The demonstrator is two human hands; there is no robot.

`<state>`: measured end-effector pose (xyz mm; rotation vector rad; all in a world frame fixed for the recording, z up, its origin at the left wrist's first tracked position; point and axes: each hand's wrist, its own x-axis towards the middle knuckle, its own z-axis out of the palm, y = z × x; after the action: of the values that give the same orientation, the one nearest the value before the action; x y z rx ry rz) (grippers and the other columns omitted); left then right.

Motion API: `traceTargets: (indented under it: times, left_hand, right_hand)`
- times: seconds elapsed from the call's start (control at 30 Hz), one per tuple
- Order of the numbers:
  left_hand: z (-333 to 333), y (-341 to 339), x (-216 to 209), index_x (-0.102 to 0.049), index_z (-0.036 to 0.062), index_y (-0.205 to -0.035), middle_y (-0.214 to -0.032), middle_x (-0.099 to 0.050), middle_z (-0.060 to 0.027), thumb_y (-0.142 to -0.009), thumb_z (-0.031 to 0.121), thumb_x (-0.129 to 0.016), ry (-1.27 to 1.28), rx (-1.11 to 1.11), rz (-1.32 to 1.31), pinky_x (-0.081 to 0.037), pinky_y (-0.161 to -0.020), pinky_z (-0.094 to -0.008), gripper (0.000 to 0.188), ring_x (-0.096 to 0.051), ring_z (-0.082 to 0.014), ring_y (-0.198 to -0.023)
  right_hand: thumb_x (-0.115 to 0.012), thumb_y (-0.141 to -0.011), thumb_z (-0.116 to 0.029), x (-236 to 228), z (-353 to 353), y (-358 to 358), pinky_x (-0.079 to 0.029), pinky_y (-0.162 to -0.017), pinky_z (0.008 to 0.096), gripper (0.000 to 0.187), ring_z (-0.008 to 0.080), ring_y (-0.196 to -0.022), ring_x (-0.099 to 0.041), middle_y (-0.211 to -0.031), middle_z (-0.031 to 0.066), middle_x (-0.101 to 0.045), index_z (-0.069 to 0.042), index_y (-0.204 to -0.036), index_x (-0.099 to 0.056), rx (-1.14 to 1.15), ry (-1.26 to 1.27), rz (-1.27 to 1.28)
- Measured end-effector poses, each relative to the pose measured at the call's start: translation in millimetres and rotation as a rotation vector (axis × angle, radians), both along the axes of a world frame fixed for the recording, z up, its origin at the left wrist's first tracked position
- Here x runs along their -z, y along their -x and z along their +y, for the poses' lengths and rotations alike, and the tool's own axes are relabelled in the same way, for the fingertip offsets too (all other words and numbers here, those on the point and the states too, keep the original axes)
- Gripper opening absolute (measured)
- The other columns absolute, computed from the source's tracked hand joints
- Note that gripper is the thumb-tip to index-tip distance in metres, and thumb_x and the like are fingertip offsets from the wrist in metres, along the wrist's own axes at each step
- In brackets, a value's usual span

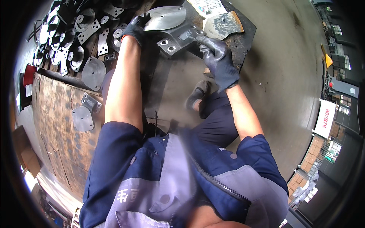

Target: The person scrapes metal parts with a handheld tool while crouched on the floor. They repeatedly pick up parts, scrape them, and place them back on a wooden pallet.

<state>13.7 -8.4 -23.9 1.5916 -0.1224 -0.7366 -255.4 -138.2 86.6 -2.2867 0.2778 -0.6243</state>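
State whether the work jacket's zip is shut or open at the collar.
Open at the collar: zip teeth line one front edge of the jacket, apart from the opposite edge, and bare skin shows between.

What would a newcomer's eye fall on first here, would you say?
Probably the shiny pointed-oval metal plate at top centre, with the gloved left hand at its left end. Just below it is a darker holed bracket, the gloved right hand at its right end. The dense jumble of metal parts at upper left comes next.
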Motion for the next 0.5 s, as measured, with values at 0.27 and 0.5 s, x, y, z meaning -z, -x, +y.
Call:
traceTargets:
  times: [0.27, 0.5]
  left_hand:
    - [0.9, 0.5, -0.1, -0.061, 0.0054, -0.107, -0.091, -0.064, -0.0061, -0.087, 0.039, -0.054, -0.028, 0.005, -0.031, -0.044, -0.076, -0.0334, 0.039, -0.056, -0.0182, -0.084]
    - [2.8, 3.2, -0.1, -0.061, 0.0055, -0.105, -0.089, -0.064, -0.0065, -0.087, 0.041, -0.053, -0.057, -0.001, -0.063, -0.043, -0.076, -0.0339, 0.041, -0.055, -0.0186, -0.083]
  right_hand:
    - [-0.054, -0.068, 0.004, -1.0, -9.6, -4.5, -0.051, -0.065, 0.0309, 0.033, 0.0256, -0.071, -0.063, -0.083, 0.0109, -0.065, -0.012, -0.093, -0.07, 0.057, 0.322, 0.149]
    - [-0.058, -0.076, 0.0, -5.2, -7.8, -0.4, -0.05, -0.07, 0.0293, 0.023, 0.0244, -0.076, -0.064, -0.084, 0.0122, -0.066, -0.01, -0.094, -0.069, 0.136, 0.168, 0.178]
